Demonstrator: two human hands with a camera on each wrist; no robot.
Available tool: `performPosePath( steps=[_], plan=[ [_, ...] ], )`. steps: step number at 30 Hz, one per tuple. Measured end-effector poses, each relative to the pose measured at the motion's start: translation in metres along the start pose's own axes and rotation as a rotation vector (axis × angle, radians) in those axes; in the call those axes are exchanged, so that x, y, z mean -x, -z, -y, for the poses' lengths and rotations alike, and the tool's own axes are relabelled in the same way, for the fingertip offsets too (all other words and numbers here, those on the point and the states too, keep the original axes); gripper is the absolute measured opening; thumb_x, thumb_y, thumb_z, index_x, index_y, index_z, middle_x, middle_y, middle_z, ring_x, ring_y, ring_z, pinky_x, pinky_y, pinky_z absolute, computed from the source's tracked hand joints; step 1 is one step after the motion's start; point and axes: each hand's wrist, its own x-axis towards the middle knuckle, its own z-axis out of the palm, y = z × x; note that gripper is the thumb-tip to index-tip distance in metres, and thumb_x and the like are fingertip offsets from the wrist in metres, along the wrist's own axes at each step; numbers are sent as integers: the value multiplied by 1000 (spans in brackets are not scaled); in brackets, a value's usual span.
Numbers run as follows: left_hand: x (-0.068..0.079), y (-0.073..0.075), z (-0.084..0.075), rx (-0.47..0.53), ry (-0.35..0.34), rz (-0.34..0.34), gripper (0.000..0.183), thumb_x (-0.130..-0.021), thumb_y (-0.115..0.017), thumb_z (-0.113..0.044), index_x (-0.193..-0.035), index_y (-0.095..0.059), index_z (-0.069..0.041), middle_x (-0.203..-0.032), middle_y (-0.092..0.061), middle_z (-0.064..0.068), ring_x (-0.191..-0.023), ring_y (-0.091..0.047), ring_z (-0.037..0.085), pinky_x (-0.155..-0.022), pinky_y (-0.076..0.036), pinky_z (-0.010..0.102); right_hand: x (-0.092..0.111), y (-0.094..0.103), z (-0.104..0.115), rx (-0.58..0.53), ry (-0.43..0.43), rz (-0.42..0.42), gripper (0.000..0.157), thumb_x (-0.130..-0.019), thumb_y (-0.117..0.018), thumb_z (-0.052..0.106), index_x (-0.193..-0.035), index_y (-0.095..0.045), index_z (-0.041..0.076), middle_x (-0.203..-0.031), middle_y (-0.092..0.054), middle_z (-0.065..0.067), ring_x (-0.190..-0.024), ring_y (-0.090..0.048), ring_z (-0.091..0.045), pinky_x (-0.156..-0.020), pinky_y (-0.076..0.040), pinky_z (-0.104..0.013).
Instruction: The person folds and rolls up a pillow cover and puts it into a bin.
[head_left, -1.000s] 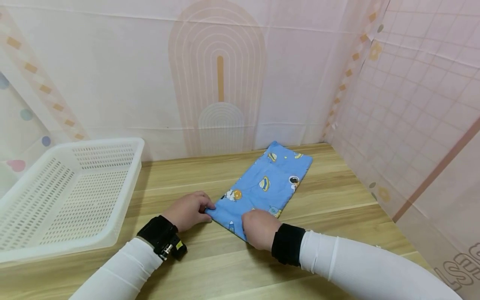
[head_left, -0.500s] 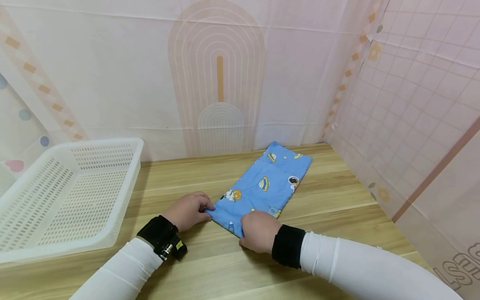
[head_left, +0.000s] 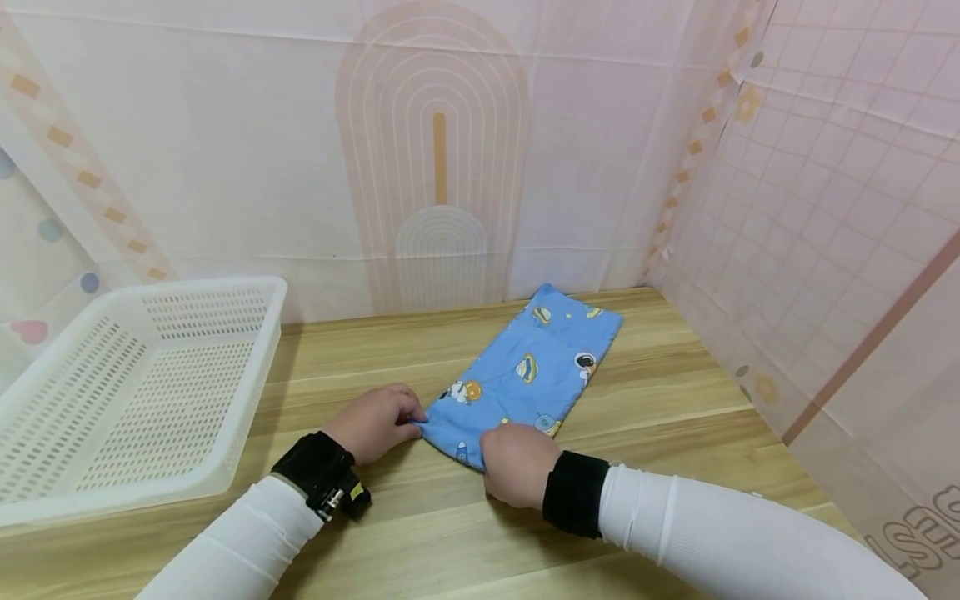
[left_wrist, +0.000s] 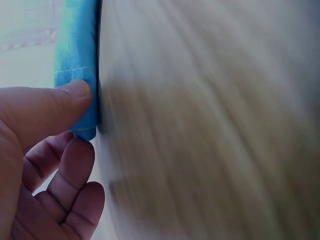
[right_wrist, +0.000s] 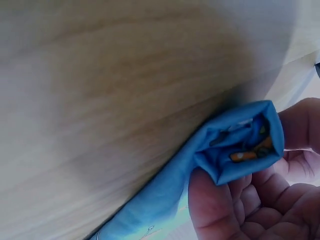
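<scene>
A folded blue cloth [head_left: 525, 367] printed with planets and astronauts lies slantwise on the wooden table, its far end near the back wall. My left hand [head_left: 378, 422] pinches its near left corner; in the left wrist view the thumb [left_wrist: 75, 92] presses on the stitched blue edge [left_wrist: 75, 60], with fingertips [left_wrist: 80, 155] below it. At the near right corner my right hand [head_left: 521, 464] grips the cloth. The right wrist view shows that corner's folded end [right_wrist: 245, 145] open as a hollow with print inside, held between thumb and fingers.
On the left of the table stands a white perforated plastic basket [head_left: 255, 392]. Printed wall sheets close off the back [head_left: 600, 167] and the right side [head_left: 847, 192]. Wooden tabletop [head_left: 337, 350] shows between basket and cloth.
The cloth's near edge has drawn up slightly and now curves between my hands. My right hand has shifted very slightly; the left stays nearly still on its corner.
</scene>
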Motion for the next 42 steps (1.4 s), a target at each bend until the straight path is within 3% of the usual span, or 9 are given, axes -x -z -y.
performPosePath(
  steps=[5,13,18,26,33,38,42],
  plan=[
    [2,1,1,-12,-28,11,5,-98,-75,-15,-97,-79,-18,-109,-69,-6,-101,-66,12,-94,-56,39,1,0,0,29,26,1,6,-96,-69,13,-93,-66,8,-73,-59,2,-65,-52,-11,-62,-51,-27],
    [5,4,2,-33,-60,41,9,-100,-71,-14,-97,-76,-20,-109,-70,-6,-101,-65,11,-93,-57,39,1,2,-2,-9,34,41,11,-96,-72,16,-101,-66,8,-78,-61,3,-69,-54,-10,-66,-52,-26],
    [6,5,1,-32,-47,61,6,-101,-70,-15,-101,-75,-19,-105,-71,-8,-97,-64,8,-90,-56,38,1,2,-3,-1,44,59,14,-93,-76,17,-102,-68,9,-79,-61,4,-71,-54,-9,-68,-53,-26],
    [8,7,-2,-31,-13,90,7,-102,-69,-17,-98,-74,-21,-94,-68,-11,-85,-58,6,-82,-52,33,2,4,-6,-31,30,80,12,-97,-64,7,-109,-69,8,-91,-69,0,-78,-56,-10,-79,-57,-28],
    [8,8,-4,3,-20,99,7,-104,-67,-18,-102,-72,-23,-91,-65,-12,-82,-56,6,-78,-50,31,0,7,-12,-75,18,136,13,-98,-61,6,-110,-65,5,-87,-62,0,-75,-53,-13,-72,-52,-26],
    [7,6,-3,53,-25,103,10,-105,-64,-18,-112,-71,-22,-98,-68,-10,-89,-59,6,-82,-52,34,-4,10,-17,-128,-38,198,14,-99,-57,6,-112,-63,6,-89,-60,-1,-78,-55,-16,-70,-50,-28],
    [6,4,-2,60,-43,98,9,-106,-63,-18,-111,-70,-21,-97,-68,-9,-88,-59,6,-81,-52,33,-6,11,-19,-148,-69,214,13,-98,-57,4,-110,-63,7,-89,-59,-2,-78,-56,-17,-68,-49,-29]
  ],
)
